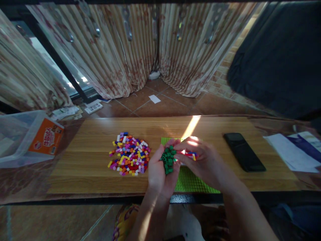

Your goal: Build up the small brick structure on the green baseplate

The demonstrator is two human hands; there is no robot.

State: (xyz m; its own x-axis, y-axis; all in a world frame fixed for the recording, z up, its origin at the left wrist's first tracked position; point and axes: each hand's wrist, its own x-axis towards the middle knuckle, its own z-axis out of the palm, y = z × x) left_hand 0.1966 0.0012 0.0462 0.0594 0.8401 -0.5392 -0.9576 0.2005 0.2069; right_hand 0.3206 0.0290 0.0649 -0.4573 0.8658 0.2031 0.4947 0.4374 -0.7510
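My left hand [157,174] is cupped, palm up, around a heap of small dark green building bricks [169,160]. Close against its right side is my right hand [198,155], thumb and fingers drawn together at the heap's edge; what its fingertips pinch, if anything, is too small to make out. Both hands are above a light green studded baseplate [193,182], which they partly cover. Several red, blue, yellow and white bricks [192,155] show beneath my right hand. Left of my hands, a loose pile of mixed-colour bricks [131,154] lies on the wooden table [82,157].
A black phone [243,152] lies on the table's right side, with papers [292,150] beyond it. At the far left stands a clear plastic bin [20,134] with an orange label. Striped curtains [112,50] hang behind the table.
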